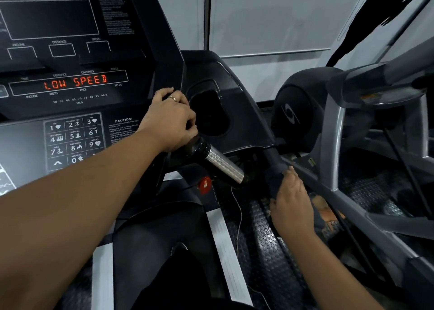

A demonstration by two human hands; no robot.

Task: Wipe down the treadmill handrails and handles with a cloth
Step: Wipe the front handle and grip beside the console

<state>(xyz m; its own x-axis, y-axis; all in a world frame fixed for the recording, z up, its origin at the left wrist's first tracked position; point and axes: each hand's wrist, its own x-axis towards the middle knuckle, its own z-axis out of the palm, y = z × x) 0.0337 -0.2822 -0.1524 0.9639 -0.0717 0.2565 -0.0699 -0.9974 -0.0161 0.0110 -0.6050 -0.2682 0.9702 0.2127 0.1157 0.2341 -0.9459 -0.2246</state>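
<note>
Gripping the black front handle (187,149) just above its chrome pulse sensor (224,166), the left hand (172,119) sits near the middle of the view, fingers curled tight around the bar, a ring (173,98) on one finger; its bare forearm runs in from 8 o'clock. At 4 o'clock from that hand, the right hand (292,204) holds a dark cloth (276,180) against the side handrail (269,150), fingers wrapped over cloth and rail together, so the cloth lies between palm and rail. How far the fingertips close underneath cannot be told. The two hands are well apart. A red safety key (204,185) sits between them, below the sensor. The treadmill console (145,51) fills 10 o'clock, its display (75,82) showing LOW SPEED in red, with a numbered keypad (72,140) beneath. A cup holder (206,108) lies just beside the left hand at 3 o'clock. Studded rubber flooring (270,239) shows at 5 o'clock, and a neighbouring grey machine (298,108) stands at 3 o'clock
</note>
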